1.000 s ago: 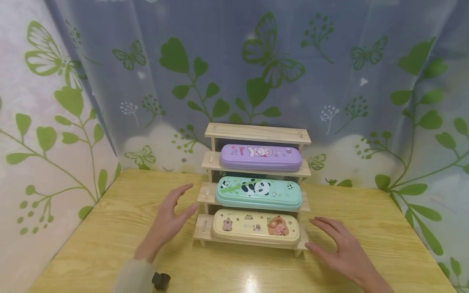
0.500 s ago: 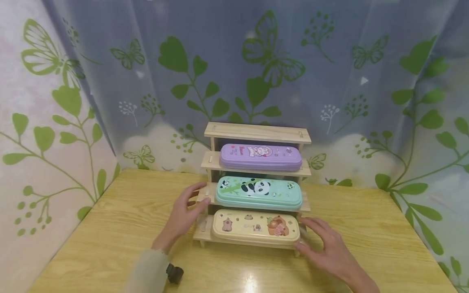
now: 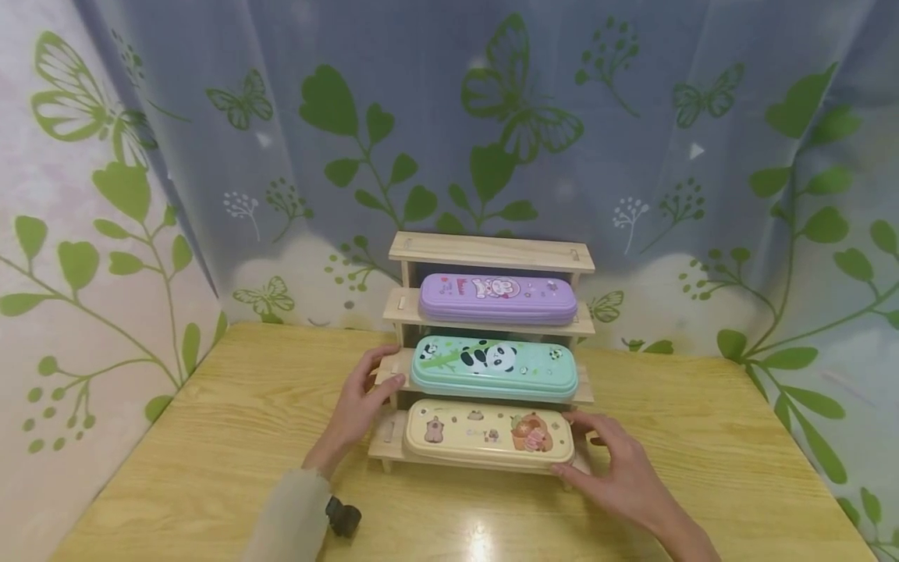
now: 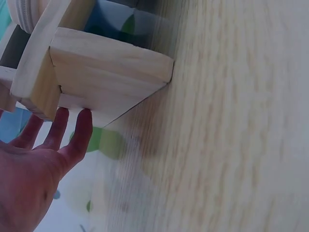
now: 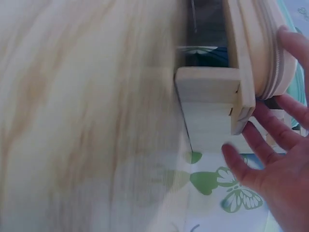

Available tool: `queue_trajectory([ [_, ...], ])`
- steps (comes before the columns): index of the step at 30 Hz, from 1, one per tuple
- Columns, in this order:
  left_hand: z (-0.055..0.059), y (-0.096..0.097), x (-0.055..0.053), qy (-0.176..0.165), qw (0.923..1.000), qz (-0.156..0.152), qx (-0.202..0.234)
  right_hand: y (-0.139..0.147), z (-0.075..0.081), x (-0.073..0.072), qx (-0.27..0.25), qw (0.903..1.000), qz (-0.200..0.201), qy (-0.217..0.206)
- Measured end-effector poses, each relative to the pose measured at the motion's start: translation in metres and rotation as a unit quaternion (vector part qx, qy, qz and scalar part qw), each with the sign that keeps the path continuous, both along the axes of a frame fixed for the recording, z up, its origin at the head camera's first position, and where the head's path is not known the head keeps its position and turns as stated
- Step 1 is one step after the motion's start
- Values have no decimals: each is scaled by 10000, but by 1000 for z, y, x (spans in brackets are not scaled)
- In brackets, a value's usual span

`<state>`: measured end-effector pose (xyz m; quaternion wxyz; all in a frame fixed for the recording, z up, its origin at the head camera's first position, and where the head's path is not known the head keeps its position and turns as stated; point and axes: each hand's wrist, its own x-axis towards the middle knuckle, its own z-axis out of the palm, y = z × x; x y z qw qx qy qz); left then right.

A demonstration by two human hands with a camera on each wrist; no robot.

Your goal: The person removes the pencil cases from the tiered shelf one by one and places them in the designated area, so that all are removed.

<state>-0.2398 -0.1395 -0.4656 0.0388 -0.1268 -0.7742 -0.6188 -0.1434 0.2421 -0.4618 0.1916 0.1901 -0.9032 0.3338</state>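
A stepped wooden stand (image 3: 492, 250) in the middle of the table carries three pencil cases, one per step. On the lowest lies a cream pencil case (image 3: 485, 433) with animal pictures, above it a mint panda pencil case (image 3: 449, 375), and higher up a purple pencil case (image 3: 449, 300). My right hand (image 3: 621, 472) has thumb and index finger around the cream case's right end; in the right wrist view its other fingers spread beside the stand. With thumb and fingers, my left hand (image 3: 360, 402) holds the left end of the mint case's step. Its fingertips (image 4: 84, 116) reach the side panel.
The yellow wood-grain table (image 3: 232, 406) spreads on both sides of the stand. Behind hangs a blue and white curtain (image 3: 435, 101) printed with green leaves and butterflies. A small black object (image 3: 343, 517) sits at my left sleeve.
Both hands have come inward: the left to the stand's left side, the right to the cream pencil case's right end, where thumb and finger have closed in. The cases keep their places.
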Motion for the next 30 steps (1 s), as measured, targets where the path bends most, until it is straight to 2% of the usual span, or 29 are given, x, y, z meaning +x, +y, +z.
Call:
queue_trajectory([
  [6, 3, 0, -2, -314, 9993, -23, 181, -4, 8, 1, -415, 9932, -165, -1077],
  [10, 3, 0, -2, -386, 9990, -43, 206, -5, 9, 2, -620, 9875, -228, -1428],
  [14, 1, 1, -3, -369, 9991, -63, 222, -5, 7, 4, -658, 9861, -296, -1495],
  [22, 1, 3, -1, -342, 9990, -34, 294, -5, 4, 5, -351, 9867, -412, -1531],
  [26, 2, 4, 0, -387, 9988, 7, 294, -5, 6, 5, -474, 9847, -315, -1647],
  [30, 2, 4, 0, -439, 9986, 52, 275, -2, 7, 5, -596, 9863, -117, -1536],
])
